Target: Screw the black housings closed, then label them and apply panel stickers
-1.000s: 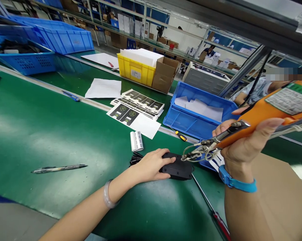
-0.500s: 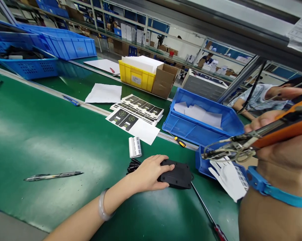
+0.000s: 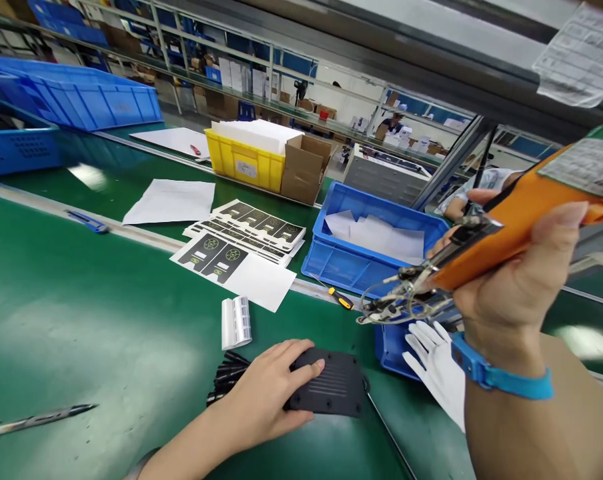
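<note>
My left hand (image 3: 281, 380) is closed around the left end of a flat black box (image 3: 331, 383) with ribs and small screws on its top. From the box's left side, under my left hand, comes a bundle of black cables (image 3: 229, 373). My right hand (image 3: 516, 273) grips an orange handheld tool (image 3: 501, 233), raised over the right side of the bench. The tool has a metal front end with thin looped wires, pointing down to the left, apart from the box. Touching the box's right end is the shaft of a screwdriver (image 3: 389, 433), its handle out of frame.
A white glove (image 3: 436, 373) hangs over a small blue tray (image 3: 399, 347). Behind stand a blue bin (image 3: 366, 263), printed label sheets (image 3: 221, 257) and a yellow crate (image 3: 244, 160). A white label roll (image 3: 235, 323), pen (image 3: 36, 421) and yellow-black screwdriver (image 3: 340, 298) lie around. A person (image 3: 461, 193) sits opposite.
My right hand has lifted the orange tool into fuller view and turned it. My left hand stays on the black box, whose ribbed top now faces me more. The view has shifted right.
</note>
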Available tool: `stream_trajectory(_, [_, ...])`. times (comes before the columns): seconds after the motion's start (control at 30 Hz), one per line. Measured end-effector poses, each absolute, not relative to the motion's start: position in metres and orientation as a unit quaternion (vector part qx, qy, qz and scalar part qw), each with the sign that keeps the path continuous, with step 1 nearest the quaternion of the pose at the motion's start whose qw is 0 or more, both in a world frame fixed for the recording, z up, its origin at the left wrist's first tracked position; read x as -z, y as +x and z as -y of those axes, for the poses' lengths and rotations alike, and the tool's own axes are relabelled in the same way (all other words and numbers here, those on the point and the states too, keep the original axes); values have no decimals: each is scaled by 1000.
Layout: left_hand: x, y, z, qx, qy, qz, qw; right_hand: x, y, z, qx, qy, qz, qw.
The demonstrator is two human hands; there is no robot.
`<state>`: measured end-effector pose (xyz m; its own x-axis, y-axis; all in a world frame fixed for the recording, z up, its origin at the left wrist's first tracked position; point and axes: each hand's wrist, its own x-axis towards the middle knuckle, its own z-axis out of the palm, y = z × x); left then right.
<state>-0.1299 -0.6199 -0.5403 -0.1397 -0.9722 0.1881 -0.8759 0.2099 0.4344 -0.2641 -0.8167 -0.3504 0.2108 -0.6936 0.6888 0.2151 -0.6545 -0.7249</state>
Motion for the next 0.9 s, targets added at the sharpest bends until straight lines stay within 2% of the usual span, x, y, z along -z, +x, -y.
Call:
stream_trajectory(0.1, [542, -129, 617, 107, 621, 745, 220, 356, -264, 802, 631, -629, -186, 414])
stream_trajectory(0.2, [540, -128, 616, 102, 622, 744, 221, 361, -266, 787, 639, -620, -196, 410])
stream_trajectory(0.37, [519, -135, 635, 102, 607, 751, 238, 370, -273, 786, 594, -644, -213, 433])
stream_trajectory(0.63, [508, -156, 722, 282, 653, 668, 219, 375, -278, 793, 602, -638, -219, 428])
stream_trajectory(0.9, [512, -162, 721, 256, 670, 668, 195, 379, -276, 793, 606, -642, -202, 424])
